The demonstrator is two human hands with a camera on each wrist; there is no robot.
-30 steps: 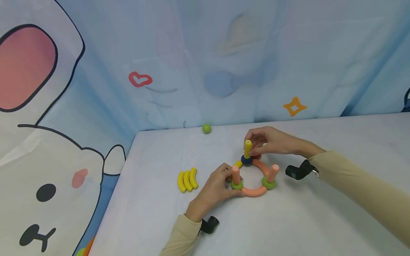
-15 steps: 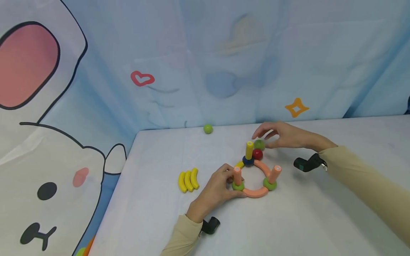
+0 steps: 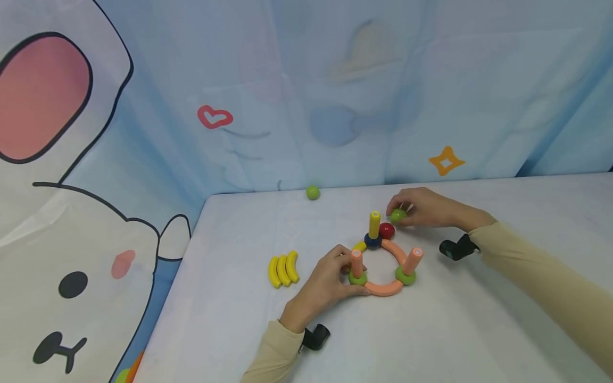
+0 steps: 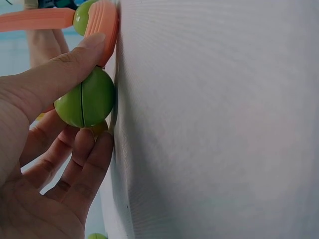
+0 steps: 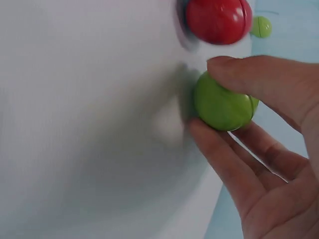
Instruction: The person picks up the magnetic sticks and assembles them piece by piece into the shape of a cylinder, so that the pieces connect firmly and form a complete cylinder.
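Observation:
A ring of curved orange and yellow sticks joined by balls lies on the table, its front orange stick [image 3: 384,289] curving between two green balls. My left hand [image 3: 325,282] grips the ring's left corner, thumb on an orange stick and fingers at the green joint ball [image 4: 84,99]. Orange upright sticks [image 3: 356,263] rise from both green joints. A yellow upright stick [image 3: 374,225] stands on the dark blue ball [image 3: 372,242] at the back. My right hand [image 3: 428,207] holds a loose green ball [image 5: 224,102] between thumb and fingers, beside a red ball [image 3: 386,230].
Several loose curved yellow sticks [image 3: 283,269] lie side by side left of the ring. Another green ball [image 3: 313,192] rests near the table's back edge. Behind the white table [image 3: 479,319] hangs a blue printed cloth [image 3: 297,96].
My right hand has left the area by the yellow upright and red ball, moved right, and taken hold of the green ball, which has shifted slightly right. My left hand keeps its grip.

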